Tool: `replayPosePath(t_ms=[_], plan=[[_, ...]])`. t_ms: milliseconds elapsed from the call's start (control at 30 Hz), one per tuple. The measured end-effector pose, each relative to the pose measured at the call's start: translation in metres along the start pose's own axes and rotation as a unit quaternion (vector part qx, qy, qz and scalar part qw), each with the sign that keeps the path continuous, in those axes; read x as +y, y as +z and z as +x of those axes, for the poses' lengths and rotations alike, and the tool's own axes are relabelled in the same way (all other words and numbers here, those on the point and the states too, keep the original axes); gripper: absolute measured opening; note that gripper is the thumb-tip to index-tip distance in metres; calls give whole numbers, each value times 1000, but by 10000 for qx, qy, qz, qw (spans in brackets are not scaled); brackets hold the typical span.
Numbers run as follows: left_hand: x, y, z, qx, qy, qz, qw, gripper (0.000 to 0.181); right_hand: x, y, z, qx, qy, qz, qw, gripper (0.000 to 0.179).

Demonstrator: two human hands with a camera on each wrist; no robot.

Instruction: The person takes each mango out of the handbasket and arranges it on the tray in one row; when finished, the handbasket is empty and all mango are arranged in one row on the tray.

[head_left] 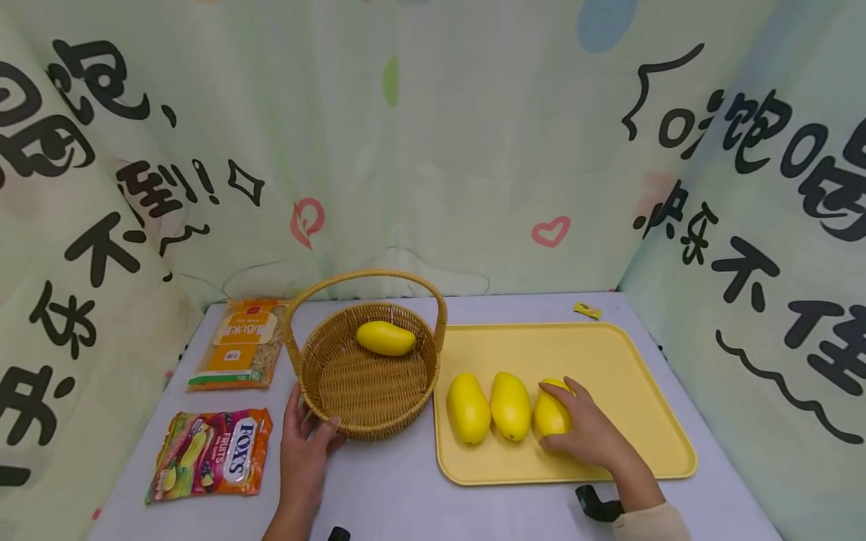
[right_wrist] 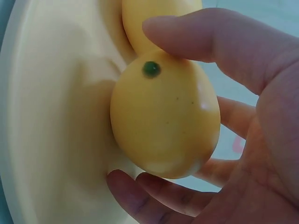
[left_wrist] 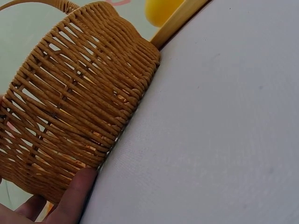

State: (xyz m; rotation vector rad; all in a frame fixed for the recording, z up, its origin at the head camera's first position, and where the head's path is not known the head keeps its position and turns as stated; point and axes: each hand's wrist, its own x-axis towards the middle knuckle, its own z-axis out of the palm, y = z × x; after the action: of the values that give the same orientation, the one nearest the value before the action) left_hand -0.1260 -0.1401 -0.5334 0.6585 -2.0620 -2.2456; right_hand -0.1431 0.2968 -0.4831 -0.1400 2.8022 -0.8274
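Note:
My right hand (head_left: 585,424) is curled round a yellow mango (head_left: 551,413) on the yellow tray (head_left: 629,376). In the right wrist view this mango (right_wrist: 166,116) shows a green stem dot, with the thumb on one side and the fingers round the other. Two more mangoes, a left one (head_left: 468,408) and a middle one (head_left: 510,406), lie beside it. To the left stands a brown wicker basket (head_left: 368,383) with an arched handle, and one mango (head_left: 386,338) lies inside. My left hand (head_left: 307,443) grips the basket's lower left side, thumb low against the weave (left_wrist: 79,93).
Left of the basket lie an orange packet of grain (head_left: 240,346) and a Fox's Fruits candy bag (head_left: 210,456). A small yellow wrapper (head_left: 587,310) is behind the tray. Printed curtains (head_left: 433,150) border the white table (head_left: 392,496) at the back and both sides.

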Motion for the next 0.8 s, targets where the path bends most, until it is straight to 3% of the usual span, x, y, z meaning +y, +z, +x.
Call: replayPosePath(t_ms=[700,800], plan=[[1,2,0,19,-3,40,10000,95,-2,-12,-18,302,-39,-211,9993,96],[2,1,0,10,-13,31,10000,95,-10,-14,-26,572,8,-119,9983,88]])
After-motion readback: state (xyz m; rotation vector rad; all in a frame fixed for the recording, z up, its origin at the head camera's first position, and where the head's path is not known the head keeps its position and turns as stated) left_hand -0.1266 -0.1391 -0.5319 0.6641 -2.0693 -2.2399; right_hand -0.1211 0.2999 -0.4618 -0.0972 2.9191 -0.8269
